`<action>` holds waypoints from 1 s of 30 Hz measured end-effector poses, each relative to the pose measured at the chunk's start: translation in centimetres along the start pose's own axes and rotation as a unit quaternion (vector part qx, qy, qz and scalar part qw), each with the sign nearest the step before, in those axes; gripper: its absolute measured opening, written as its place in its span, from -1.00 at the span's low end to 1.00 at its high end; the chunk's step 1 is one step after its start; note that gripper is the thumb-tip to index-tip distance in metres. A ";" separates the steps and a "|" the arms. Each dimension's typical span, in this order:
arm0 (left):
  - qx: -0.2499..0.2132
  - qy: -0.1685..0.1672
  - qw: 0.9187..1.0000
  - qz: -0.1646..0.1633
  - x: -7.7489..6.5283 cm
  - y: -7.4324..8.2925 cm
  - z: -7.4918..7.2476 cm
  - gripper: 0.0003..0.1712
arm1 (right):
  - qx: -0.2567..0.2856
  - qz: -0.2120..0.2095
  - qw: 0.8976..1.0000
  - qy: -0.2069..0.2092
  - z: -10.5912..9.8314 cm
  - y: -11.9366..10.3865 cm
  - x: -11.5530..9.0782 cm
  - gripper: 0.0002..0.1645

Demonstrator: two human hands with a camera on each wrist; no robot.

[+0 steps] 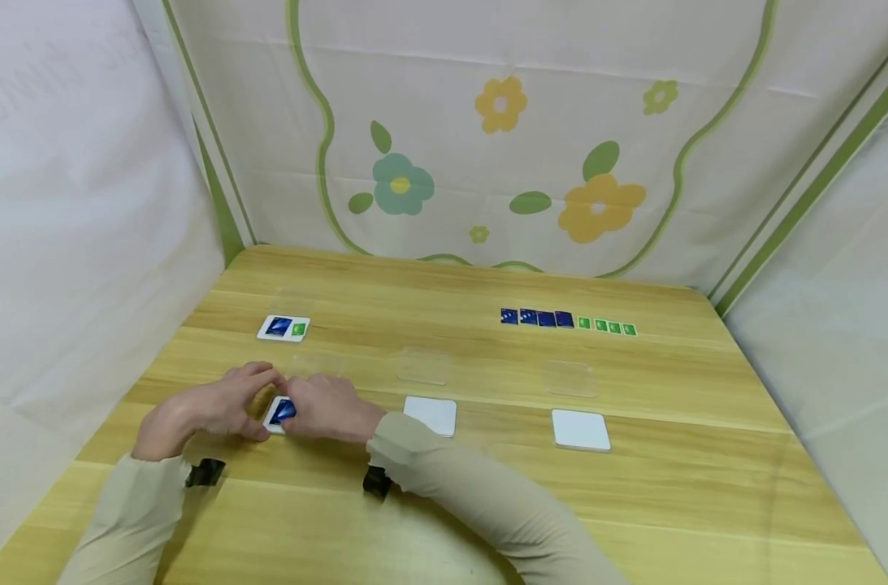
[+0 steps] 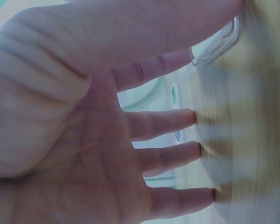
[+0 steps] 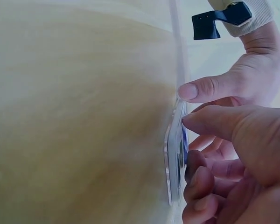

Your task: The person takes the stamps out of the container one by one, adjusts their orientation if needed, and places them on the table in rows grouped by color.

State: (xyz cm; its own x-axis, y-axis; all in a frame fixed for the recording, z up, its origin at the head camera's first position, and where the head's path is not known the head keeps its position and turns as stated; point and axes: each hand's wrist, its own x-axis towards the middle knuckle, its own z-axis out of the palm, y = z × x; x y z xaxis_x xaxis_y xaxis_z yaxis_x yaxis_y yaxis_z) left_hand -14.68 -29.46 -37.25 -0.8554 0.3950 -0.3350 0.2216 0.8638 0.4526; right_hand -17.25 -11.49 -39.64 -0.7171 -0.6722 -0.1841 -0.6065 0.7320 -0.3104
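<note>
On the near left of the table (image 1: 305,520), the left hand's (image 1: 227,402) grip is parted just enough to hold a white tile (image 1: 270,418) between thumb and index finger. The right hand's (image 1: 330,406) grip is nearly closed, thumb and curled fingers at the tile's blue picture (image 1: 283,410).

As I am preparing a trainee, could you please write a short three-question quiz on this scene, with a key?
1. Counting: How many green cards lie in the row at the table's far right?
2. True or false: The rightmost white tile carries a green card.
3. Multiple choice: Which colour shows on the tile between the left hand and the right hand: (a) red, (b) blue or (c) yellow?

Key: 1. Four. 2. False; it looks plain white. 3. (b).
</note>
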 end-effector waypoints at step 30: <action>-0.003 -0.010 1.000 -0.025 0.1 0.2 -0.2 -0.14 | 0.052 -0.040 0.998 0.011 0.0 -0.4 -0.1 -0.37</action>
State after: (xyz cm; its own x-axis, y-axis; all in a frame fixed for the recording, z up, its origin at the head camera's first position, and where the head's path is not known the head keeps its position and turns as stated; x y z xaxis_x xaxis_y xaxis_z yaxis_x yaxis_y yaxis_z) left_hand -14.83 -29.37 -37.00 -0.8559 0.3577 -0.3734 0.1763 0.8808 0.4395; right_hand -16.94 -11.72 -39.46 -0.6762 -0.7244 -0.1343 -0.6238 0.6599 -0.4188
